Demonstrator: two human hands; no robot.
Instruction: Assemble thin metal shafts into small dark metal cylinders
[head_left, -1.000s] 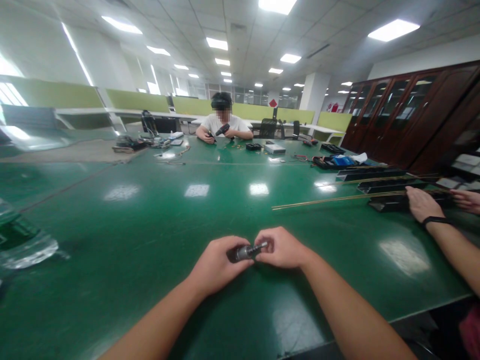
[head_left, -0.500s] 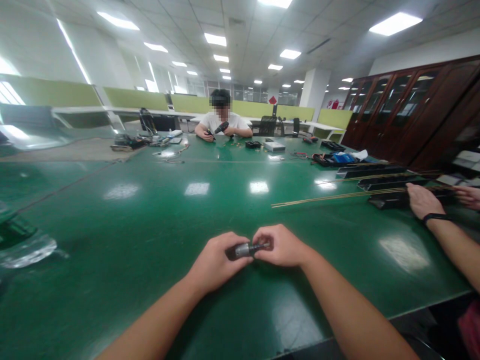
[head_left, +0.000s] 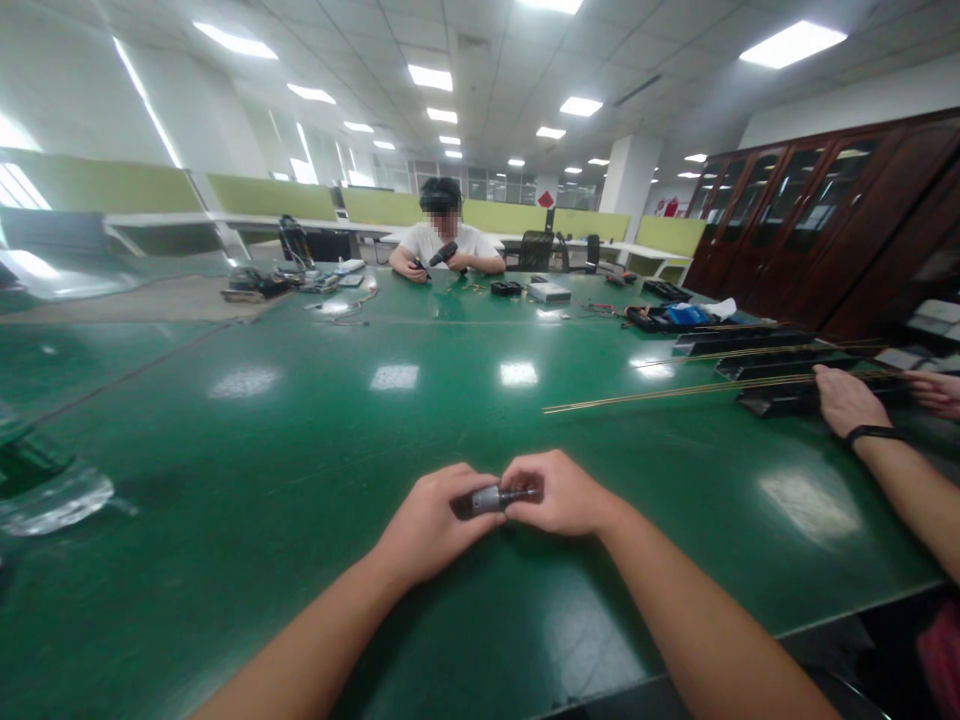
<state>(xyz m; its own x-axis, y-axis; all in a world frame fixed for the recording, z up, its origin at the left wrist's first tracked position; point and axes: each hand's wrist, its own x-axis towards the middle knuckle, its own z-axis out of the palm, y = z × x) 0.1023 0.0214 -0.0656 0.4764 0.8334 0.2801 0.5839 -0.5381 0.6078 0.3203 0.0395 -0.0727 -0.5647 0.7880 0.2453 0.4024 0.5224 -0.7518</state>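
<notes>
My left hand point(head_left: 431, 520) is closed round a small grey and black cylinder point(head_left: 486, 500), perhaps a little motor or tool head. From its right end juts a thin dark shaft point(head_left: 519, 494). My right hand point(head_left: 559, 493) pinches at the shaft where it meets the cylinder, thumb and fingers bent round it. Both hands are held close together, low over the green table point(head_left: 360, 440). The cylinder's left end is hidden in my left palm.
Far right, a co-worker's hand point(head_left: 851, 400) rests by black grooved holders point(head_left: 784, 400) with long thin brass-coloured rods point(head_left: 637, 401). A clear bottle point(head_left: 52, 480) lies at the left. Across the table, a person point(head_left: 450, 240) holds a power screwdriver point(head_left: 442, 255).
The shaft has swung from pointing up to the right to lying nearly level. My right fingers have shifted slightly left, closer to the cylinder. My left hand keeps its grip.
</notes>
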